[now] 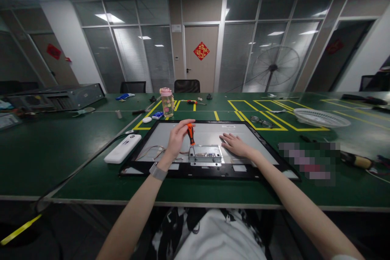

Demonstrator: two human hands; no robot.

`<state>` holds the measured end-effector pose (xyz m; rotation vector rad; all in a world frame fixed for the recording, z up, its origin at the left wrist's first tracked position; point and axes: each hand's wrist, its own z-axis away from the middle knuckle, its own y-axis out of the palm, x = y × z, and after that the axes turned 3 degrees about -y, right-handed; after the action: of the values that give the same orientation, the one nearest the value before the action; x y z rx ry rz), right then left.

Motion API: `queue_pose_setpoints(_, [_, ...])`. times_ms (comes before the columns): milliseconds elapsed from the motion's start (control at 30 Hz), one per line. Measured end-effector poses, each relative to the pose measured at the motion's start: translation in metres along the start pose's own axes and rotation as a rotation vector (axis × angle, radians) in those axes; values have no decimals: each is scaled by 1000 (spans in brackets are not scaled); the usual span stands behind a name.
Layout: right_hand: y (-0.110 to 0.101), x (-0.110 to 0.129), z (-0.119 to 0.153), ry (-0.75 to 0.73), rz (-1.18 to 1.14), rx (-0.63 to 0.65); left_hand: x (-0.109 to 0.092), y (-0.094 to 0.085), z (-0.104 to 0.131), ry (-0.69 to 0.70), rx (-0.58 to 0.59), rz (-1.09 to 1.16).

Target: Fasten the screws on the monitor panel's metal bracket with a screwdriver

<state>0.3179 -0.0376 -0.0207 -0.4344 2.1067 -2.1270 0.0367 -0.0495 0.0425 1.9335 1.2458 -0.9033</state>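
Note:
An orange and black screwdriver (190,134) stands nearly upright, its tip at the left part of a metal bracket (207,153) with connectors. My left hand (178,138) holds the screwdriver's handle near its top; a grey band circles that wrist. Under both hands lies a flat display panel (243,132) with a black frame and a pale grey back. My right hand (235,145) rests on the panel, right of the bracket, fingers spread and holding nothing. Thin wires (157,148) run across the panel's left part to the bracket.
A white power bank (123,148) lies left of the panel. Behind it stand a pink-lidded bottle (167,102) and a blue box (157,115). Glasses (261,122) and a white basket (321,118) are at the right. A computer case (61,99) sits far left.

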Motion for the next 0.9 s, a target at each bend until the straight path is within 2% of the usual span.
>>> queue_pose_setpoints(100, [0,0,0,2,-8,7,0,0,1,-42,27,15])
queue_pose_setpoints(267, [1,-1,-1,-3,-7,1,0,-2,0,68,-83,-200])
queue_pose_setpoints(467, [2,-3,-2,-3,0,1,5,-4,-3,-11,-60,17])
queue_pose_setpoints(700, [3,-4,-3,-2,-6,3,6,-8,-2,55,-101,-188])
queue_pose_setpoints(900, [3,-4,-2,-3,-2,0,7,-8,-4,8,-66,-48])
